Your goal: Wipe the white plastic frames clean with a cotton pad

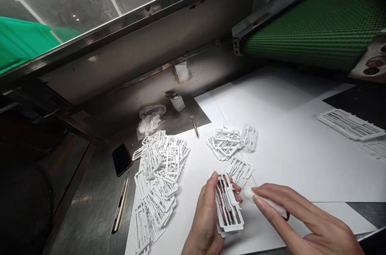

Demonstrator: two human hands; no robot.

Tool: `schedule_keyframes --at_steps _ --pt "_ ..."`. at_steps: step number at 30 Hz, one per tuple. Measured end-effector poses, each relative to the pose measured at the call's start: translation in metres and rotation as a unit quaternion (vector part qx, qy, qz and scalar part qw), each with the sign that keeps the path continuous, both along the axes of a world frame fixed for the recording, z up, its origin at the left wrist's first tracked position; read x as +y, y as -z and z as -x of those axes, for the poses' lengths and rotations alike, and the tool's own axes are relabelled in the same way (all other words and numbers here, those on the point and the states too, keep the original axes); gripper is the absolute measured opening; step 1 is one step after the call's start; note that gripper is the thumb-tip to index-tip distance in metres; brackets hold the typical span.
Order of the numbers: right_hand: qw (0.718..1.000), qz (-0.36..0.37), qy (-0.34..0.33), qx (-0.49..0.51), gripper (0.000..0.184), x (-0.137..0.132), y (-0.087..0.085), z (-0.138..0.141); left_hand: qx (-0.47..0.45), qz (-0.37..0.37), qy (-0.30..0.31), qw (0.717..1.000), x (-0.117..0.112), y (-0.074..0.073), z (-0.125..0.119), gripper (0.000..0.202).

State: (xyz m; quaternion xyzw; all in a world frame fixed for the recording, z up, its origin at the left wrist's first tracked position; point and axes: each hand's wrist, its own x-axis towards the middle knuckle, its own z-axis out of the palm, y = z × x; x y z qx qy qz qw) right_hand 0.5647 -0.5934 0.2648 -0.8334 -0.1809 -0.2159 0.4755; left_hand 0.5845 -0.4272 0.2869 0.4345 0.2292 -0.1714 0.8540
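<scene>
My left hand [203, 213] is closed around a white slotted plastic frame [238, 217], tilted up with its long bars facing me. Below its lower end a second edge shows, so there may be more than one frame in the grip. My right hand [313, 223] pinches a soft white wad [273, 205], cloth or cotton, just right of the frame and apart from it. Behind my left hand lies a loose slotted frame [240, 170]. A small pile of similar frames [224, 142] sits farther back, and a large heap of them [159, 184] spreads to the left.
White paper [289, 126] covers much of the metal bench [87, 211]. Leftward lie a phone [122, 159] and a slim knife-like tool [120, 202]. Tweezers [194, 125], a bottle [177, 103] and a plastic bag [150, 120] stand behind. A green conveyor belt [316, 26] overhangs the right; stacked frames [351, 124] lie below.
</scene>
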Motion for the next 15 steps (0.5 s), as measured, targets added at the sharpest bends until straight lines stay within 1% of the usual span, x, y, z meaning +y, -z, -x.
schedule_keyframes --at_steps 2,5,7,9,11,13,15 --pt "1.0 -0.024 0.006 -0.004 0.012 0.007 -0.007 -0.004 0.016 0.009 0.002 1.0 0.0 0.001 0.001 0.049" --pt "0.999 -0.041 -0.02 -0.015 0.013 0.016 -0.017 -0.011 0.033 0.049 -0.001 0.998 0.0 0.003 0.001 0.054" --pt "0.999 -0.052 -0.001 -0.009 0.013 0.016 -0.019 -0.012 0.034 0.08 0.004 0.996 0.001 0.004 0.001 0.056" --pt "0.997 -0.064 0.047 0.021 0.017 0.01 -0.013 -0.01 0.028 0.101 0.005 0.994 0.001 0.004 0.0 0.053" --pt "0.991 -0.079 0.077 0.076 0.024 0.002 0.0 -0.005 0.015 0.104 -0.005 0.994 0.0 0.004 -0.001 0.047" --pt "0.982 -0.101 0.068 0.142 0.028 -0.006 0.016 0.002 0.008 0.089 -0.012 0.996 -0.001 0.002 -0.001 0.043" --pt "0.972 -0.119 0.04 0.198 0.029 -0.013 0.03 0.01 0.011 0.074 -0.012 0.997 -0.002 0.001 -0.002 0.041"
